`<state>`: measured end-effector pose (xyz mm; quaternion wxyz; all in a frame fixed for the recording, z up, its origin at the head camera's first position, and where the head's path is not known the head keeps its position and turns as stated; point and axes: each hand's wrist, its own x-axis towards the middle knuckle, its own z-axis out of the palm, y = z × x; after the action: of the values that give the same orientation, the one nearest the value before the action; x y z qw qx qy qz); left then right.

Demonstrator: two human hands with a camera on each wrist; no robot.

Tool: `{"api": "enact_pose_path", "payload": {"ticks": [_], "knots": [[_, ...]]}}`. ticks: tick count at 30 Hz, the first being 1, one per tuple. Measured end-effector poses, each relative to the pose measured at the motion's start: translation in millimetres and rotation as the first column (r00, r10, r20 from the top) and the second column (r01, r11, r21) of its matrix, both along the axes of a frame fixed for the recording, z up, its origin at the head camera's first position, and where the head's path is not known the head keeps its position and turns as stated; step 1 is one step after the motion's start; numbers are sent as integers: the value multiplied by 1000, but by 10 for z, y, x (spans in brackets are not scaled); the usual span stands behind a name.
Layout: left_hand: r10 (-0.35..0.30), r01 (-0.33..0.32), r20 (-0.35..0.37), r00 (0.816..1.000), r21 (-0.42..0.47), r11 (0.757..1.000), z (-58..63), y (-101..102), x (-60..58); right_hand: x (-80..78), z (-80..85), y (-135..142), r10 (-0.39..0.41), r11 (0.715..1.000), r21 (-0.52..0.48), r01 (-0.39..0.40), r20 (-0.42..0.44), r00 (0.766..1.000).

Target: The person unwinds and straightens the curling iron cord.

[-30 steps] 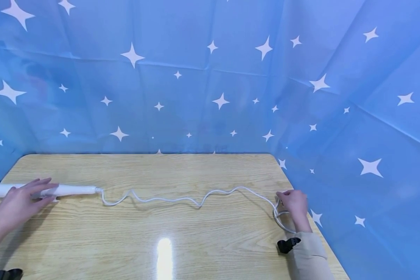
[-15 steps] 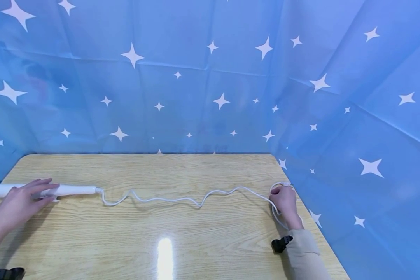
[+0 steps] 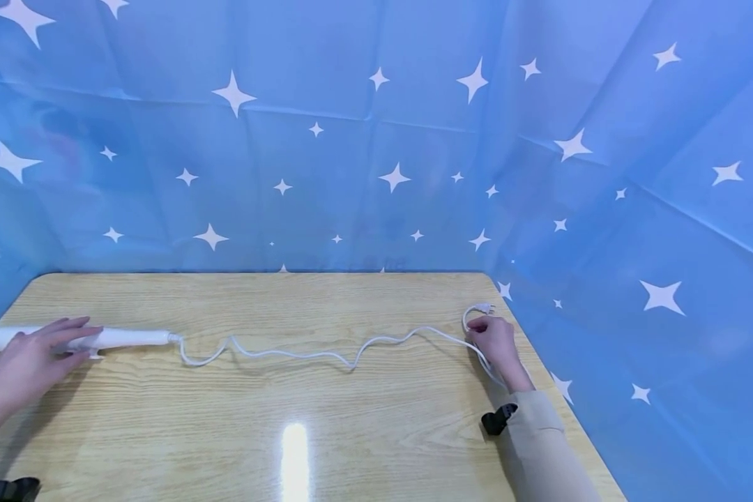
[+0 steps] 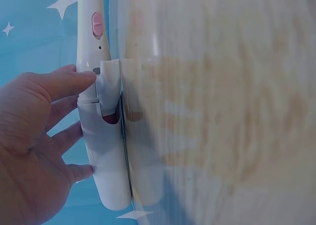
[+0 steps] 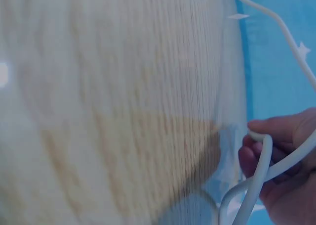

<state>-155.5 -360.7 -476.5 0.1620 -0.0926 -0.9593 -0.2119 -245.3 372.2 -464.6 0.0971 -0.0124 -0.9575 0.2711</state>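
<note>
At the table's left, a white curling iron (image 3: 132,339) lies lengthwise, with a pink switch (image 4: 97,24) and a lever (image 4: 109,86) on its body. My left hand (image 3: 34,359) holds it around the middle, the thumb near the lever and the fingers on the far side. From its right end a white power cord (image 3: 314,355) runs in waves across to the right. There my right hand (image 3: 497,343) pinches a doubled part of the cord between thumb and fingers. A two-pin plug (image 3: 486,308) sticks up beyond that hand; loops of cord (image 5: 256,180) hang beneath the fingers.
The wooden table (image 3: 257,418) has a glossy top with a bright light reflection (image 3: 295,460). A blue star-patterned curtain (image 3: 326,160) stands behind its far edge and along its right side.
My right hand has moved leftward and away from me, carrying the cord; the plug has come into sight past it. My left hand has stayed on the curling iron.
</note>
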Motion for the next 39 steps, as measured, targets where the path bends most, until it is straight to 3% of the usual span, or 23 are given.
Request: {"api": "enact_pose_path", "payload": {"ticks": [5,9,13,17,22,30,39], "knots": [[0,0,-10,1000,5,1000,-9,-18,4,-77,-3,-6,42,999,-23,-41,22,999],[-1,1,-2,1000,4,1000,-16,-14,0,-53,16,11,52,998,-49,-49,48,997],[-3,3,16,1000,7,1000,-19,-8,-4,77,77,40,12,994,-109,-8,38,999],[-2,2,15,1000,-6,1000,-26,-14,-20,246,142,55,-17,989,-145,9,-52,999],[4,-3,12,1000,-13,1000,-50,-38,-22,428,163,35,67,981,-170,-95,-167,984],[10,-13,58,998,42,999,-125,-97,-33,694,192,-42,139,948,-257,-188,-198,970],[0,-1,42,999,26,1000,-117,-98,-11,904,56,-48,178,970,-116,-215,-271,946]]}}
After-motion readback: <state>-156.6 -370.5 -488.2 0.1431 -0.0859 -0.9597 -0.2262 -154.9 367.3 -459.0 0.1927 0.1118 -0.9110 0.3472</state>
